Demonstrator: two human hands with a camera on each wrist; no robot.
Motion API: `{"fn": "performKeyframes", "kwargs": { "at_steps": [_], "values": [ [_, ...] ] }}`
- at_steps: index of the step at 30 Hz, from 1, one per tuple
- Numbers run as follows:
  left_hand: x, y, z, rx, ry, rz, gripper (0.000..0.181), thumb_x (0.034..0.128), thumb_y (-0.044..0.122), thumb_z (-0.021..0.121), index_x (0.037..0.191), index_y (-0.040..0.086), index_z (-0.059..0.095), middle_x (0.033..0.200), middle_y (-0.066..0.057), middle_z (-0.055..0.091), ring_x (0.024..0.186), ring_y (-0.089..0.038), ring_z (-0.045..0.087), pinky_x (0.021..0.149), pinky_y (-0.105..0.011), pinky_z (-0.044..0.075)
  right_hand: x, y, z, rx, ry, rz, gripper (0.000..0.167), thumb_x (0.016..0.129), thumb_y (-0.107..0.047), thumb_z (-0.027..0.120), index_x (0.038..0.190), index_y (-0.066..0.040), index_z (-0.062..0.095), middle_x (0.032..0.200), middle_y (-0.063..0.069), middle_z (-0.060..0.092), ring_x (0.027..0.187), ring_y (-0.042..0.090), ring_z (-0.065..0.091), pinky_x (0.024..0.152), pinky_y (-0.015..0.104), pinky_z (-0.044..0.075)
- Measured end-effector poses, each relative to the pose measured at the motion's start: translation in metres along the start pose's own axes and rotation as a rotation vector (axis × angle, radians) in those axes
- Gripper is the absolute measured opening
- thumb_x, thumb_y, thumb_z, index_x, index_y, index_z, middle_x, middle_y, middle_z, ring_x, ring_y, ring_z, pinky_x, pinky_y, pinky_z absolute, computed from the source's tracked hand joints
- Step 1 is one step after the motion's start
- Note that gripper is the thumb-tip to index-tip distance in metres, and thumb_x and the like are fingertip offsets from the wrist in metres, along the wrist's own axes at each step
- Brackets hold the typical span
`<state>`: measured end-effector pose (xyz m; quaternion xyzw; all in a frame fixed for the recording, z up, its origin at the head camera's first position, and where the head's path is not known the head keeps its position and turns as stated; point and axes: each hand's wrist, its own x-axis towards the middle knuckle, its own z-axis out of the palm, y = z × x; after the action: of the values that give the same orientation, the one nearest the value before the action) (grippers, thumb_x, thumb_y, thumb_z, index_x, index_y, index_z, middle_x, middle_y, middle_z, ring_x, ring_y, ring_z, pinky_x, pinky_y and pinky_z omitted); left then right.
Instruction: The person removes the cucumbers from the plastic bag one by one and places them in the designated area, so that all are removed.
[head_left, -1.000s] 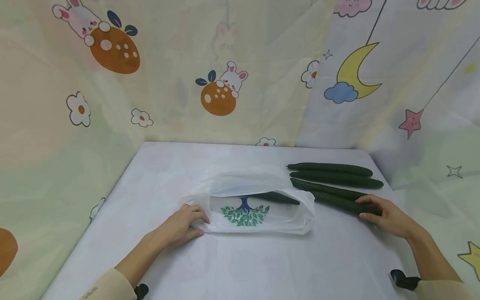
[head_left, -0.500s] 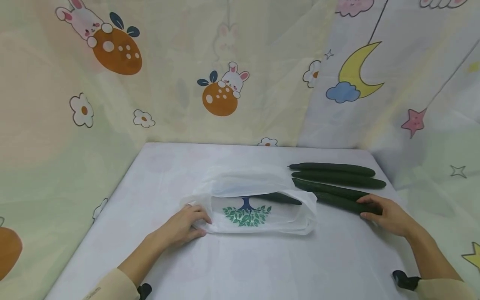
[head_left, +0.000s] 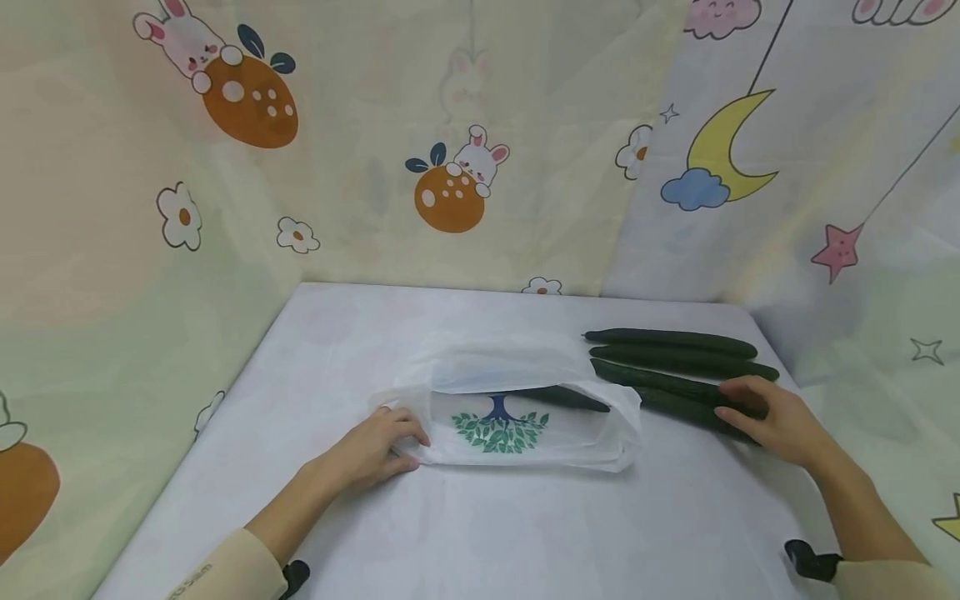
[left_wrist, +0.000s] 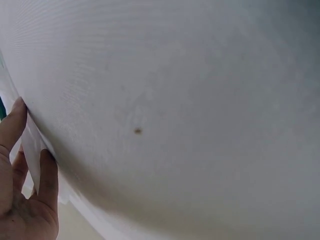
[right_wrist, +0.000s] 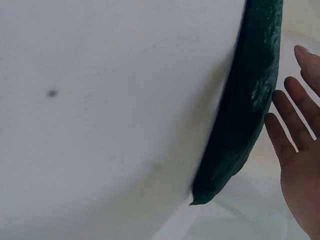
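Observation:
A white plastic bag [head_left: 585, 442] with a printed green tree lies on the table, its mouth parted. One dark green cucumber [head_left: 564, 398] shows partly inside it. My left hand [head_left: 381, 448] pinches the bag's left end; in the left wrist view the thin film [left_wrist: 34, 155] passes between thumb and fingers. My right hand [head_left: 780, 423] is over the right end of the nearest loose cucumber [head_left: 678, 406]. In the right wrist view its fingers [right_wrist: 290, 115] are straight beside that cucumber [right_wrist: 245, 100], at its edge; whether they touch it, I cannot tell.
Beyond the nearest cucumber, more loose cucumbers [head_left: 682, 360] lie side by side at the table's back right, close to the bag's right end. A white cloth covers the table [head_left: 525, 533]. Patterned curtains [head_left: 360, 100] hang behind and along both sides.
My right hand has eased up slightly off the nearest cucumber's end, its fingers now farther over. The left hand keeps its place on the bag. The whole view has shifted a little.

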<state>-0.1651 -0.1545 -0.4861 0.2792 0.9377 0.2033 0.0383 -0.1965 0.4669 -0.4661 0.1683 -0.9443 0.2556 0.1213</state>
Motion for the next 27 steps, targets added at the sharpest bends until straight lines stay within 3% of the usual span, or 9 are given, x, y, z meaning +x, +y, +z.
{"fn": "performKeyframes", "kwargs": {
  "at_steps": [3, 7, 10, 13, 15, 17, 24, 27],
  "values": [
    [0.0, 0.001, 0.001, -0.001, -0.001, 0.008, 0.025, 0.0857, 0.024, 0.084, 0.108, 0.027, 0.074, 0.116, 0.012, 0.063, 0.112, -0.017, 0.055, 0.097, -0.043, 0.049, 0.003, -0.01, -0.003, 0.005, -0.032, 0.019, 0.044, 0.09, -0.022, 0.081, 0.127, -0.007, 0.064, 0.12, 0.015, 0.067, 0.103, 0.0, 0.06, 0.084, 0.004, 0.04],
    [0.0, 0.001, 0.0, 0.002, 0.002, 0.006, 0.024, 0.0865, 0.024, 0.084, 0.109, 0.027, 0.074, 0.117, 0.012, 0.063, 0.111, -0.017, 0.055, 0.097, -0.042, 0.049, 0.01, -0.025, -0.003, 0.031, -0.065, 0.034, 0.055, 0.092, -0.023, 0.079, 0.139, -0.006, 0.056, 0.125, 0.018, 0.066, 0.106, 0.031, 0.067, 0.084, 0.009, 0.042],
    [0.0, 0.001, -0.003, 0.005, 0.006, 0.006, 0.024, 0.0867, 0.024, 0.083, 0.109, 0.027, 0.074, 0.117, 0.012, 0.063, 0.111, -0.017, 0.054, 0.096, -0.042, 0.049, 0.016, -0.033, -0.002, 0.053, -0.062, 0.02, 0.057, 0.093, -0.021, 0.078, 0.142, -0.007, 0.054, 0.127, 0.018, 0.066, 0.108, 0.021, 0.067, 0.086, 0.008, 0.041],
    [0.0, 0.001, -0.003, 0.002, 0.014, 0.023, 0.024, 0.0864, 0.024, 0.084, 0.109, 0.026, 0.074, 0.117, 0.01, 0.063, 0.11, -0.019, 0.055, 0.096, -0.044, 0.049, 0.017, -0.04, -0.002, 0.071, -0.051, -0.008, 0.057, 0.092, -0.02, 0.079, 0.142, -0.008, 0.055, 0.129, 0.017, 0.065, 0.108, -0.007, 0.057, 0.087, 0.005, 0.04],
    [-0.001, 0.001, -0.002, 0.0, 0.012, 0.029, 0.024, 0.0866, 0.024, 0.084, 0.109, 0.027, 0.074, 0.117, 0.01, 0.064, 0.11, -0.019, 0.055, 0.096, -0.044, 0.05, 0.017, -0.045, -0.001, 0.078, -0.041, -0.027, 0.056, 0.092, -0.019, 0.079, 0.141, -0.008, 0.056, 0.128, 0.017, 0.065, 0.107, -0.015, 0.051, 0.088, 0.005, 0.04],
    [-0.001, 0.001, -0.001, -0.003, 0.011, 0.026, 0.024, 0.0868, 0.024, 0.083, 0.109, 0.027, 0.074, 0.117, 0.01, 0.064, 0.111, -0.019, 0.055, 0.096, -0.044, 0.049, 0.02, -0.049, 0.0, 0.078, -0.033, -0.04, 0.055, 0.092, -0.018, 0.079, 0.141, -0.009, 0.056, 0.126, 0.016, 0.065, 0.106, -0.012, 0.054, 0.089, 0.007, 0.041],
    [-0.002, 0.002, -0.002, -0.008, 0.003, 0.024, 0.025, 0.0873, 0.025, 0.083, 0.11, 0.026, 0.074, 0.117, 0.011, 0.063, 0.111, -0.018, 0.055, 0.096, -0.044, 0.049, 0.027, -0.064, 0.007, 0.048, -0.052, -0.062, 0.055, 0.093, -0.02, 0.078, 0.141, -0.007, 0.056, 0.126, 0.015, 0.065, 0.107, 0.032, 0.065, 0.09, 0.009, 0.042],
    [-0.002, 0.001, -0.001, -0.009, 0.006, 0.02, 0.025, 0.0871, 0.025, 0.083, 0.11, 0.026, 0.074, 0.116, 0.011, 0.063, 0.111, -0.018, 0.054, 0.097, -0.043, 0.049, 0.031, -0.071, 0.008, 0.06, -0.071, -0.055, 0.056, 0.093, -0.022, 0.078, 0.142, -0.008, 0.055, 0.13, 0.016, 0.064, 0.11, 0.037, 0.066, 0.09, 0.007, 0.041]
  ]
}}
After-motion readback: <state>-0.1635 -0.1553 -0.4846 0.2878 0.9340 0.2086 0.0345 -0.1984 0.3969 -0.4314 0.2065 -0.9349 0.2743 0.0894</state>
